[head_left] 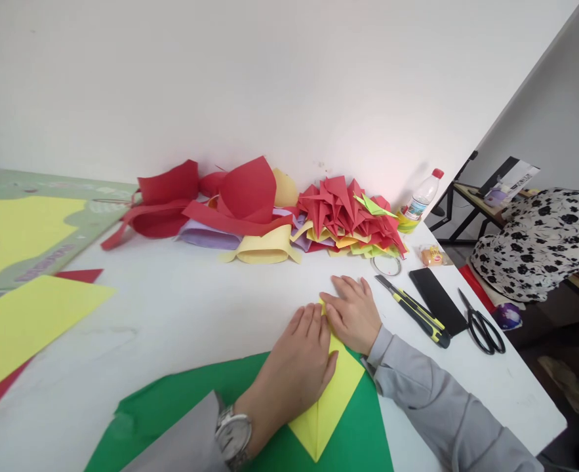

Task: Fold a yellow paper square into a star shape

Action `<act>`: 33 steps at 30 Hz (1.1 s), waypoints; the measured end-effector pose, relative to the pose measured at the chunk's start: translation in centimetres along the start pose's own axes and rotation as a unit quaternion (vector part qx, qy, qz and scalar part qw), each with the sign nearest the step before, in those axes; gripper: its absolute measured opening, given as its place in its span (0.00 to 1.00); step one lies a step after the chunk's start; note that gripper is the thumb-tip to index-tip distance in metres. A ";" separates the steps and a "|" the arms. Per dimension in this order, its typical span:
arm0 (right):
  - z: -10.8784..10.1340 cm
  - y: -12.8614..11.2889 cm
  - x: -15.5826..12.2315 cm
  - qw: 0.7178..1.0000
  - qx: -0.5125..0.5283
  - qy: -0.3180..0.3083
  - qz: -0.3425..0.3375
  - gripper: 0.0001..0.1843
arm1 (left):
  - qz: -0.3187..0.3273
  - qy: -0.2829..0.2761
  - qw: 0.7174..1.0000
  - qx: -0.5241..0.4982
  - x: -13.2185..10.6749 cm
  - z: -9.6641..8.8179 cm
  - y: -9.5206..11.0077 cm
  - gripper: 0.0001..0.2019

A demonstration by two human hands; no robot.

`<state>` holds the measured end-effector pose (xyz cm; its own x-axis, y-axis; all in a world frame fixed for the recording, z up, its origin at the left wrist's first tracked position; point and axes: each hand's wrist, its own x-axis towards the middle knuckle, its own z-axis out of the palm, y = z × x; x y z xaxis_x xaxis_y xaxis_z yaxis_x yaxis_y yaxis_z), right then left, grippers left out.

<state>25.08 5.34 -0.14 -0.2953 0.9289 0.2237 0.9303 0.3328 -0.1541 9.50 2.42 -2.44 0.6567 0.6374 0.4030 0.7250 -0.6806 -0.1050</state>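
Head view: left hand (299,364) hides yellow paper (341,390) (partly); right hand (357,314) too

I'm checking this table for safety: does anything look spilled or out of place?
One thing: the utility knife lies loose near the right hand, its blade apparently out, which looks careless beside working fingers. I see no spill.

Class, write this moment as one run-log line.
left hand: laid on folded yellow paper; right hand: at paper's far tip; green sheet: partly under paper; cutter: right of hands
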 end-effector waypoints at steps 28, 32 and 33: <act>-0.1 -0.2 -0.6 0.997 -0.073 -0.022 -0.021 0.22 | 0.022 0.010 0.999 -0.022 -4.7 -0.2 1.8 0.34; -0.2 -0.2 -0.6 0.997 -0.071 -0.025 -0.019 0.22 | 0.070 -0.005 0.997 -0.035 -5.9 -1.5 3.8 0.33; -0.2 -0.2 -0.6 0.997 -0.070 -0.026 -0.018 0.22 | 0.083 -0.013 0.996 -0.042 -6.1 -1.9 4.1 0.33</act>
<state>25.12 4.68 -0.05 -0.3363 0.9251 0.1765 0.9392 0.3433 -0.0101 8.14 -4.94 -3.61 0.7721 0.5218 0.3628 0.5870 -0.8043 -0.0923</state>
